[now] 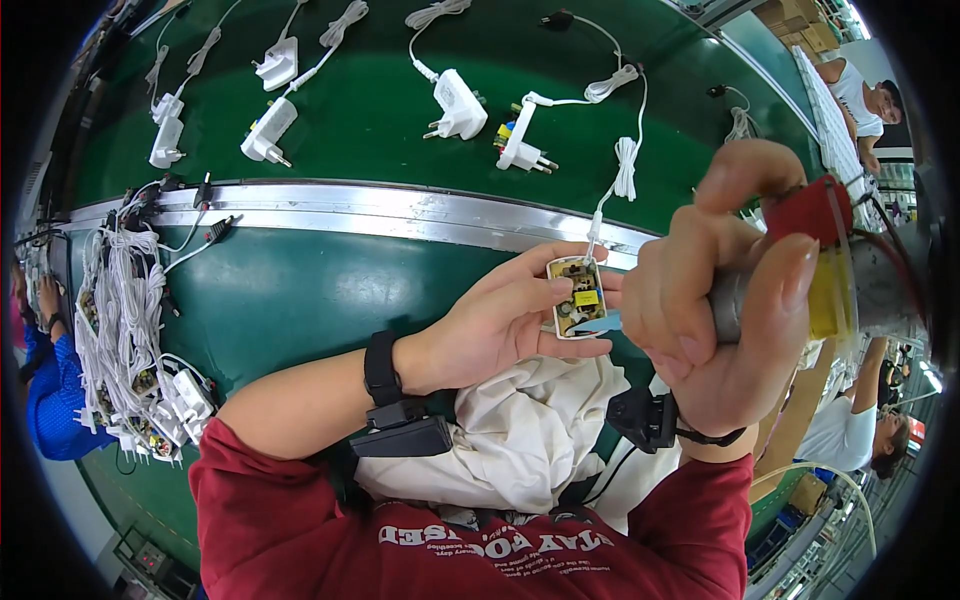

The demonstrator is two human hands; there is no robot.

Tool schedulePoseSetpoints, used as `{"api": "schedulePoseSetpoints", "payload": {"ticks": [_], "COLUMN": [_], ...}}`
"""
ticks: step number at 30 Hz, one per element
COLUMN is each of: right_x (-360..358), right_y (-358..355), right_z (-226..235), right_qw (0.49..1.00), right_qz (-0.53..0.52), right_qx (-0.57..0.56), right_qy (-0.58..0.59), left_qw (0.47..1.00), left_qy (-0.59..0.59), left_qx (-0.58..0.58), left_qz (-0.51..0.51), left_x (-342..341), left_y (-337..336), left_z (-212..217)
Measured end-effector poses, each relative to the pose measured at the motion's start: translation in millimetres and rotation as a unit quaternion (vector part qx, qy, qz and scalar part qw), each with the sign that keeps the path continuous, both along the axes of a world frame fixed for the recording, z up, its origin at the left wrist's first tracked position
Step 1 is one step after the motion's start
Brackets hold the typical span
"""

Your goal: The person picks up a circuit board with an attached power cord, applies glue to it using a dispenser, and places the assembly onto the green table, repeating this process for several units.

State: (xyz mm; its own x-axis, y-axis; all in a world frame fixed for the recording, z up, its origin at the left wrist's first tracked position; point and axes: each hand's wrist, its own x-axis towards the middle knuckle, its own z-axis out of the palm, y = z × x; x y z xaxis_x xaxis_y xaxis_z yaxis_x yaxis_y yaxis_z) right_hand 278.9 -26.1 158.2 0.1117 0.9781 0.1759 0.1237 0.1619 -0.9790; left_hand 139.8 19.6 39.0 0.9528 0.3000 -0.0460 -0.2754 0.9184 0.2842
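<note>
My left hand [480, 320] holds an open white power adapter [564, 314], palm up, with the thumb at its edge. A circuit board with a yellow component shows inside the casing, and its white cord runs up to the belt. My right hand [690, 290] is wrapped round a thick grey hand tool [890, 285] with a red switch block and yellow tape. From under my right fingers, the tool's light blue tip [602, 324] reaches the lower end of the board. Whether it touches the board I cannot tell.
Beyond a metal rail [330, 208], several white adapters with coiled cords lie on a green belt [350, 120]. A heap of corded adapters [125, 320] sits at the left. White cloth [520, 430] lies below my hands. Other people work at left and right.
</note>
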Motion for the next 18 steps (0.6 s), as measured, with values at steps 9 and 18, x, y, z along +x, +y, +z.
{"api": "schedulePoseSetpoints", "payload": {"ticks": [9,18], "right_x": [-1,-11], "right_y": [5,5], "right_z": [-5,-21], "right_qw": [1.0,0.997], "right_qz": [0.022,-0.017], "right_qx": [0.021,0.004], "right_qy": [-0.008,0.071], "left_qw": [0.954,0.529], "left_qy": [0.001,0.172], "left_qx": [0.277,0.779], "left_qz": [0.119,0.29], "left_x": [75,151], "left_y": [49,76], "left_z": [-3,-53]}}
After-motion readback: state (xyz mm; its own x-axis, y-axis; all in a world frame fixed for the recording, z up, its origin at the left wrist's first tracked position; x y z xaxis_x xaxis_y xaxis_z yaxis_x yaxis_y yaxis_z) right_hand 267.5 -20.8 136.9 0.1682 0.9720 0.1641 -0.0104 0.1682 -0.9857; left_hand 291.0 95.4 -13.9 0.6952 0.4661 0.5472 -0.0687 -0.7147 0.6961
